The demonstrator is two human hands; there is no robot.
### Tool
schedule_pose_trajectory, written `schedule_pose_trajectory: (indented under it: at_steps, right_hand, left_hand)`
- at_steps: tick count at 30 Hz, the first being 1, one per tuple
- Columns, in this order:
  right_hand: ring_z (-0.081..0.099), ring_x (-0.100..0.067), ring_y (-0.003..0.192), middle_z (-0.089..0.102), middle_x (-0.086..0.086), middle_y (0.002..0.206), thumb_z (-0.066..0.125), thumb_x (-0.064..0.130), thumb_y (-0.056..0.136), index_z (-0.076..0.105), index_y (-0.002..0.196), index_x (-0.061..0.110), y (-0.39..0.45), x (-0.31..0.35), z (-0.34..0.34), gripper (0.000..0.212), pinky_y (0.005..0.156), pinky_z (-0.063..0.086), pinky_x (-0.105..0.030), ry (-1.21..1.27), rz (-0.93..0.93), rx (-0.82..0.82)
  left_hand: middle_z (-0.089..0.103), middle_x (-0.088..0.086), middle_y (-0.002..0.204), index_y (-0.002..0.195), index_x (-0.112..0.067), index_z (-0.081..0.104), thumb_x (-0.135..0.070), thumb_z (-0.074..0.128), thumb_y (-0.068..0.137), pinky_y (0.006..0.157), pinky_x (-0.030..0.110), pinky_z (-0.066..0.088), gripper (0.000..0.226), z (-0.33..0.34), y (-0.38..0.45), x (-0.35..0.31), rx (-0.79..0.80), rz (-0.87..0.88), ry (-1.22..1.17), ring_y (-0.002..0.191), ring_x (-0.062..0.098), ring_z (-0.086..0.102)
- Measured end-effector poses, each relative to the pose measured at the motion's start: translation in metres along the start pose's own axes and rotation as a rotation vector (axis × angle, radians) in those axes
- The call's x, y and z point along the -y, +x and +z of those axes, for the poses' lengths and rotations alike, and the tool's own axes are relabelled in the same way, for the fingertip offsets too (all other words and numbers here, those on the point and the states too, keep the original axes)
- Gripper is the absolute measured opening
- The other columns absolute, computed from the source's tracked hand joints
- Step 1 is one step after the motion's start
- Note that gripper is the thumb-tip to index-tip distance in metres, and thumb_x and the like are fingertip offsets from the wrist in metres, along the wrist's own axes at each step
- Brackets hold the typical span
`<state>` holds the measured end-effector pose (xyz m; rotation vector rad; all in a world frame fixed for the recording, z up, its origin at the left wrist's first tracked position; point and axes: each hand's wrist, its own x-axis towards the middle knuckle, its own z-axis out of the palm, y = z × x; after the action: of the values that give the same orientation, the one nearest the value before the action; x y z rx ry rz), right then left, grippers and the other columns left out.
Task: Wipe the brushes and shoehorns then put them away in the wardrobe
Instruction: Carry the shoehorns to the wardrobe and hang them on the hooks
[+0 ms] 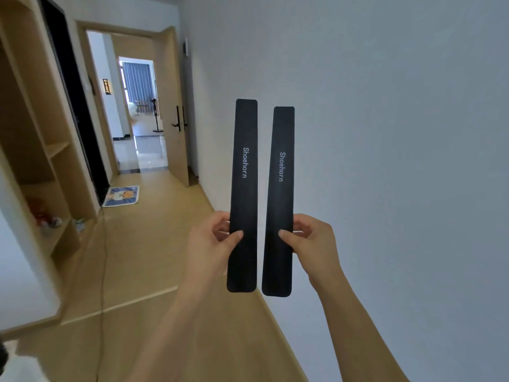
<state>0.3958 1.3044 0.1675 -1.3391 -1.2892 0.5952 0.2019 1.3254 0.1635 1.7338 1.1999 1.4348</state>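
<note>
Two long flat black shoehorns, each printed "Shoehorn" in white, stand upright side by side in front of me, a narrow gap between them. My left hand (pixel 213 239) pinches the left shoehorn (pixel 243 172) on its lower half, thumb across the front. My right hand (pixel 309 238) pinches the right shoehorn (pixel 280 188) the same way. Both are held against a plain white wall (pixel 385 133). No brush or cloth is in view.
A wooden open shelving unit (pixel 55 166) lines the left side, with small items on a low shelf. A thin cable (pixel 104 271) runs along the wood floor. A patterned mat (pixel 122 195) lies by a dark doorway. An open wooden door (pixel 173 111) leads to further rooms.
</note>
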Motion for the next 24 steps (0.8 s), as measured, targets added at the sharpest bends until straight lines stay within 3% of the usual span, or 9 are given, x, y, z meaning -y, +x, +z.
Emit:
schedule_pose_trajectory:
  at_steps: [6,12,18,24]
  right_hand:
    - [0.072,-0.010,0.089,0.076,0.013,0.094,0.072,0.011,0.088,0.075,0.100,0.026,0.107,-0.033,0.075,0.020,0.086,0.061,-0.041,0.065,-0.021,0.127]
    - [0.072,-0.009,0.090,0.076,0.015,0.095,0.073,0.013,0.089,0.075,0.103,0.029,0.236,-0.053,0.153,0.022,0.086,0.062,-0.039,0.150,-0.041,0.271]
    - [0.071,-0.010,0.095,0.076,0.011,0.100,0.072,0.011,0.090,0.074,0.109,0.024,0.351,-0.058,0.225,0.023,0.089,0.061,-0.042,0.215,-0.030,0.403]
    - [0.071,-0.010,0.096,0.076,0.012,0.100,0.071,0.012,0.090,0.073,0.107,0.028,0.430,-0.081,0.288,0.023,0.090,0.059,-0.043,0.225,-0.028,0.496]
  left_hand:
    - [0.071,-0.014,0.086,0.101,-0.037,0.067,-0.013,0.073,0.085,0.073,0.034,0.059,0.030,-0.013,0.083,0.061,-0.120,-0.054,0.094,0.080,0.002,0.067]
    - [0.068,-0.024,0.086,0.091,-0.047,0.061,-0.018,0.074,0.085,0.070,0.024,0.056,0.033,-0.029,0.199,0.108,-0.234,-0.070,0.226,0.082,-0.007,0.063]
    - [0.071,-0.014,0.094,0.107,-0.025,0.068,-0.019,0.073,0.085,0.076,0.025,0.055,0.023,-0.048,0.299,0.150,-0.344,-0.109,0.285,0.088,0.000,0.066]
    - [0.071,-0.014,0.093,0.106,-0.025,0.068,-0.017,0.073,0.085,0.077,0.025,0.057,0.023,-0.060,0.376,0.205,-0.402,-0.142,0.311,0.086,-0.002,0.066]
